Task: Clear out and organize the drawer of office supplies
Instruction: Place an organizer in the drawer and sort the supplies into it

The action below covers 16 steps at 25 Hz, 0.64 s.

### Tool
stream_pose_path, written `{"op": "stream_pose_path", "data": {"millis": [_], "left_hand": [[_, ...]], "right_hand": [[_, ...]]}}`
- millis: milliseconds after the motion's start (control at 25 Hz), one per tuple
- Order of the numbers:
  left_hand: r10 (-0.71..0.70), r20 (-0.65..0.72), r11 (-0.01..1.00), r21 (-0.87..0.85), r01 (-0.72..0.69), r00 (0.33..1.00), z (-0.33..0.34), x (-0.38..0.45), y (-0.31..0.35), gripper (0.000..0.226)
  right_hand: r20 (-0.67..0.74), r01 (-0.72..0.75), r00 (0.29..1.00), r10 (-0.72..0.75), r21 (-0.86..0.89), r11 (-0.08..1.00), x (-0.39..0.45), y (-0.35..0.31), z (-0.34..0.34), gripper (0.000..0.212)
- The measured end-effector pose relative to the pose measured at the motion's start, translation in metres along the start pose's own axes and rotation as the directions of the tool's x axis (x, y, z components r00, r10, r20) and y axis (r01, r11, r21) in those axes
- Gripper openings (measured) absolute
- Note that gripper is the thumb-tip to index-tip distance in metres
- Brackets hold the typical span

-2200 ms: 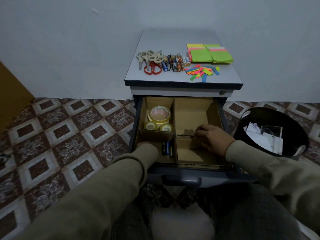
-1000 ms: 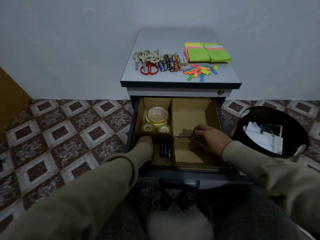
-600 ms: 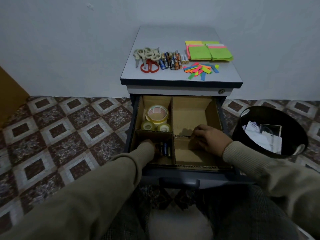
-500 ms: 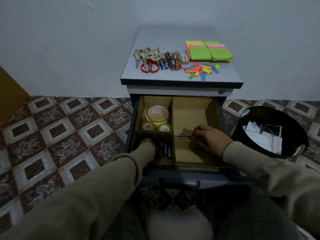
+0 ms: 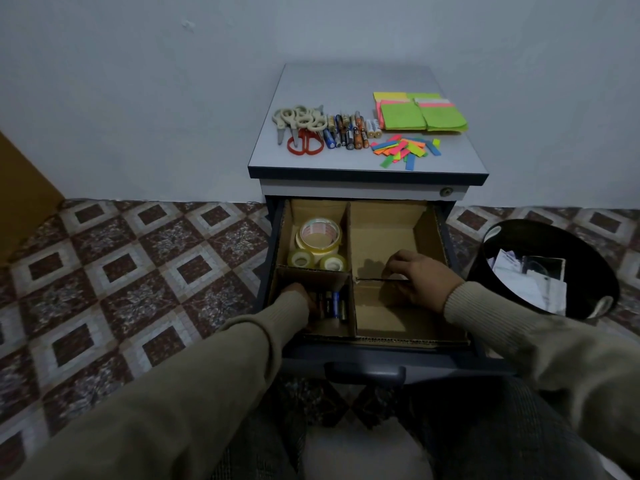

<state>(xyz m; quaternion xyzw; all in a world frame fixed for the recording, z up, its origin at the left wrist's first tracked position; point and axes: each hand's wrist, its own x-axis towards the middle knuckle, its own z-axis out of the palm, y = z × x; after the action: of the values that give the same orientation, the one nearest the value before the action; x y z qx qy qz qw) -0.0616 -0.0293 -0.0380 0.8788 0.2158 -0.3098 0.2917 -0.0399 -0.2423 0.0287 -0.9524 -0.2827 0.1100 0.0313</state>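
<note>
Your left hand [image 5: 298, 296] reaches into the drawer's [image 5: 367, 344] front-left compartment beside the batteries [image 5: 332, 304], its grip hidden by the sleeve, while your right hand [image 5: 420, 280] pinches the cardboard divider [image 5: 372, 279] on the right side.

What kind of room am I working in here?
Likely a home or small office corner: a grey drawer pedestal stands against a plain wall on patterned floor tiles, with a black wastebasket of paper scraps beside it.
</note>
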Motion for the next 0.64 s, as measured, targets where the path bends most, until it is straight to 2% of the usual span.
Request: {"op": "stream_pose_path", "data": {"millis": [160,240,400,520,640], "left_hand": [[-0.025,-0.015,0.998,0.050,0.026,1.000,-0.014,-0.014,0.010,0.049],[0.022,-0.012,0.998,0.063,-0.022,1.000,-0.026,-0.015,0.016,0.053],[0.091,0.051,0.991,0.093,-0.096,0.995,-0.060,-0.032,0.036,0.039],[0.191,-0.059,0.975,0.131,-0.182,0.980,-0.090,-0.045,0.059,0.037],[0.297,-0.148,0.955,0.056,-0.292,0.943,-0.127,-0.052,0.085,0.024]], "right_hand": [[-0.007,-0.003,1.000,0.003,0.002,1.000,0.004,-0.003,-0.006,0.035],[-0.016,-0.006,1.000,0.006,-0.005,1.000,0.008,-0.005,-0.013,0.033],[-0.074,-0.014,0.997,0.011,-0.039,0.999,0.021,-0.009,-0.040,0.031],[-0.119,-0.024,0.993,0.016,-0.067,0.997,0.034,-0.009,-0.067,0.030],[-0.154,-0.036,0.988,0.025,-0.067,0.997,0.053,-0.005,-0.097,0.032]]}}
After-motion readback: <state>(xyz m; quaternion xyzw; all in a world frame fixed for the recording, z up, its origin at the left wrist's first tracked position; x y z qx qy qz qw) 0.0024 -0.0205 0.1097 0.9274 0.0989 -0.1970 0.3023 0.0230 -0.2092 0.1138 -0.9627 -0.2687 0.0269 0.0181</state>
